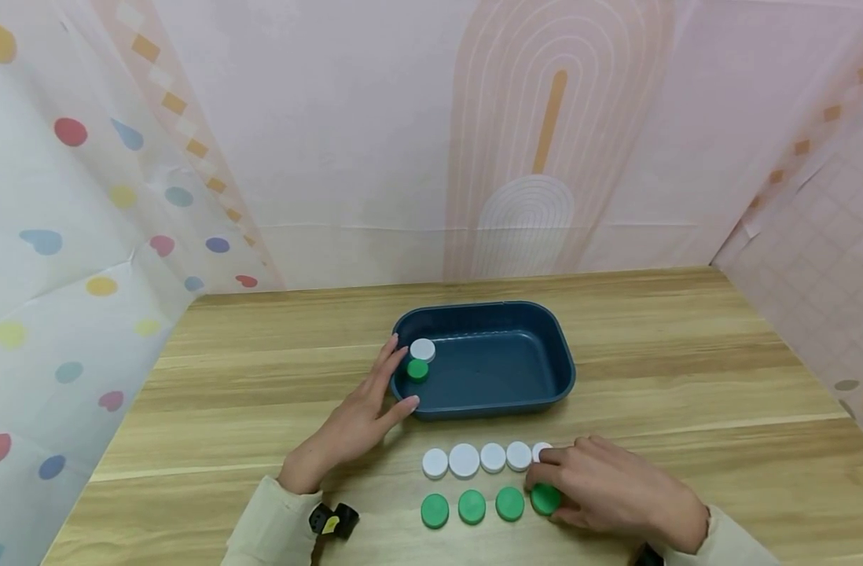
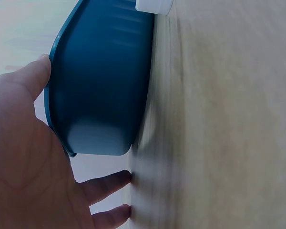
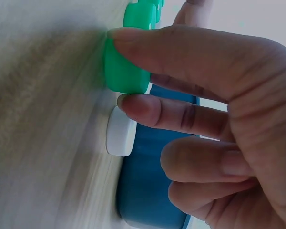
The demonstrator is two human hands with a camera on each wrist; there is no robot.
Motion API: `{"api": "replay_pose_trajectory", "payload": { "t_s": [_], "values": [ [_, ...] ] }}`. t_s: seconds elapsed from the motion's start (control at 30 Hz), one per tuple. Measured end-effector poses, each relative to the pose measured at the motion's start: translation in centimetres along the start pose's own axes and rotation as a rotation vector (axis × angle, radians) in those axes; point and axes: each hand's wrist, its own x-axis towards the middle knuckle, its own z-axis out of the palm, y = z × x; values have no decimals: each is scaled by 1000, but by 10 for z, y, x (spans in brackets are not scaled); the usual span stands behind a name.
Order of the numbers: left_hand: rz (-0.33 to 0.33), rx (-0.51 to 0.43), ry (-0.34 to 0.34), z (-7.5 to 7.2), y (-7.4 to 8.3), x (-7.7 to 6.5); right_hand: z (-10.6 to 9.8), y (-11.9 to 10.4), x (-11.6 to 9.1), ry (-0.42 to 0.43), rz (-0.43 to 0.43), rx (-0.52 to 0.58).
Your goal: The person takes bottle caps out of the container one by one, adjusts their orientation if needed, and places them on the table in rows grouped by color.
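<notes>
My right hand [image 1: 608, 487] pinches the rightmost green bottle cap [image 1: 545, 499] between thumb and fingers. In the right wrist view that green cap [image 3: 124, 69] is low over the tabletop, its sides between the thumb tip and a fingertip, while other fingers curl back. My left hand [image 1: 361, 413] spreads around the left end of a dark blue tray [image 1: 495, 369], straight fingers at its left rim and the thumb at the near rim. In the left wrist view the thumb meets the tray's rim. A white cap [image 1: 422, 350] and a green cap [image 1: 418, 370] lie inside the tray's left end.
In front of the tray runs a row of several white caps [image 1: 464, 461], the rightmost partly hidden by my right hand. Nearer me is a row of green caps [image 1: 471, 507]. The wooden table [image 1: 276, 346] ends at a patterned back wall [image 1: 361, 157] and side walls.
</notes>
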Motion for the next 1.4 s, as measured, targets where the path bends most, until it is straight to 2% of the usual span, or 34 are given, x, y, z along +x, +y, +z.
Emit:
{"api": "replay_pose_trajectory", "payload": {
  "t_s": [0.27,0.7,1.4],
  "values": [
    [13,6,4,0,-1,0,3,1,0,19,-27,-10],
    [8,-8,-3,0,0,0,3,1,-1,13,4,28],
    [4,4,3,1,-1,-1,-2,-2,-1,7,25,23]
  ]
}}
